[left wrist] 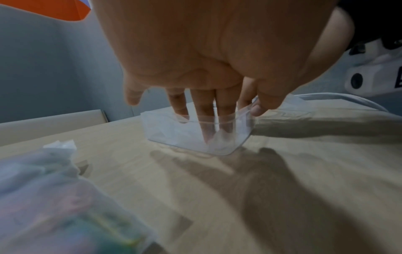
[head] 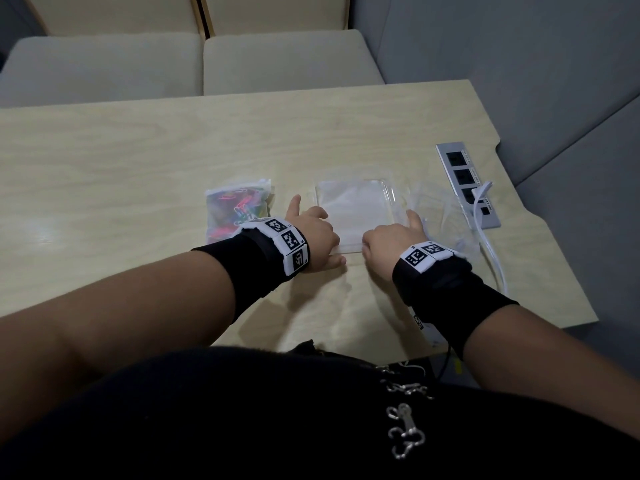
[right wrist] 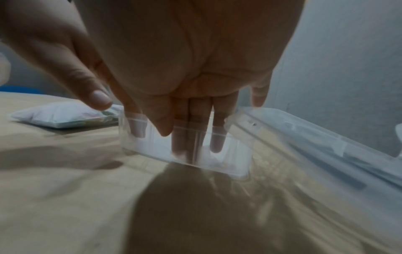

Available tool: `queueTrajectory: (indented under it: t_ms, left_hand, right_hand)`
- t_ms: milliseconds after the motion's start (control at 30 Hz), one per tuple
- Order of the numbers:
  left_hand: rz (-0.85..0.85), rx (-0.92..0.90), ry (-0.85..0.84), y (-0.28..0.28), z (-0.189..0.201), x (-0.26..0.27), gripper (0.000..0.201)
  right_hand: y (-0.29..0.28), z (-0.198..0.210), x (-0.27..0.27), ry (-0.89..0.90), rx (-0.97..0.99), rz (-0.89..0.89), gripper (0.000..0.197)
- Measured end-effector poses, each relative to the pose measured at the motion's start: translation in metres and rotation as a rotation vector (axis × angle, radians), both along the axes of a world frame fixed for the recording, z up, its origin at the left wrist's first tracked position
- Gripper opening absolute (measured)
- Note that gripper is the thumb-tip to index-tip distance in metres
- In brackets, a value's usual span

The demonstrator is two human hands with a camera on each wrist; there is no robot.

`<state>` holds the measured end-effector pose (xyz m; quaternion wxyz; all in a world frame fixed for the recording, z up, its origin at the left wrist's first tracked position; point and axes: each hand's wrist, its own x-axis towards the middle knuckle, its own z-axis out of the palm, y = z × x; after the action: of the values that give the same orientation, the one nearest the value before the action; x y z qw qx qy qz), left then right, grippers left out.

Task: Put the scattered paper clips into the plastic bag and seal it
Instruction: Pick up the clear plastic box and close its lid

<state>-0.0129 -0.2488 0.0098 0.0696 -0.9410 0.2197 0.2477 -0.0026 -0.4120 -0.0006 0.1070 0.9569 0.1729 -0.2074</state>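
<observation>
Head view: both hands reach into a clear box [head: 390,199]. The left hand [head: 317,233] pinches its near wall, thumb outside, fingers inside. The right hand [head: 388,240] has straight fingers inside and its thumb outside, but I can't tell if it grips. The plastic bag [head: 235,209], with the paper clips [head: 244,205] inside, lies left of the box, outside both grips.

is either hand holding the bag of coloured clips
No, the bag lies on the table; left hand and right hand reach into the clear box.
</observation>
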Motion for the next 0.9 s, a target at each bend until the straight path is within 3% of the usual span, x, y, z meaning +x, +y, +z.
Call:
queueTrajectory:
  t_ms: [67, 167, 300, 400, 500, 600, 767, 900]
  left_hand:
    - [0.016, -0.06, -0.05, 0.001, 0.0, -0.001, 0.05]
    - [0.027, -0.076, -0.044, 0.001, 0.0, -0.002, 0.05]
    - [0.013, -0.012, 0.002, 0.001, -0.001, -0.002, 0.05]
    - [0.022, -0.025, -0.013, 0.003, 0.0, 0.0, 0.044]
    - [0.044, -0.059, -0.017, 0.01, 0.001, 0.003, 0.037]
    - [0.069, -0.121, -0.042, 0.015, 0.0, 0.005, 0.035]
    - [0.095, -0.211, -0.086, 0.02, 0.001, 0.001, 0.033]
    - [0.196, -0.271, -0.224, 0.026, -0.002, -0.001, 0.035]
  right_hand:
    - [0.001, 0.004, -0.001, -0.007, 0.021, -0.014, 0.03]
    - [-0.003, 0.012, -0.003, -0.144, 0.23, -0.109, 0.033]
    - [-0.016, 0.019, 0.0, -0.409, 0.416, -0.411, 0.038]
    - [-0.03, 0.016, 0.003, -0.297, 0.373, -0.605, 0.055]
    - [-0.039, 0.009, 0.0, -0.057, 0.323, -0.647, 0.086]
    - [-0.039, 0.004, -0.005, 0.008, 0.265, -0.645, 0.106]
    - [-0.037, 0.0, -0.01, -0.151, 0.302, -0.607, 0.075]
    - [-0.035, 0.009, -0.007, -0.307, 0.425, -0.621, 0.053]
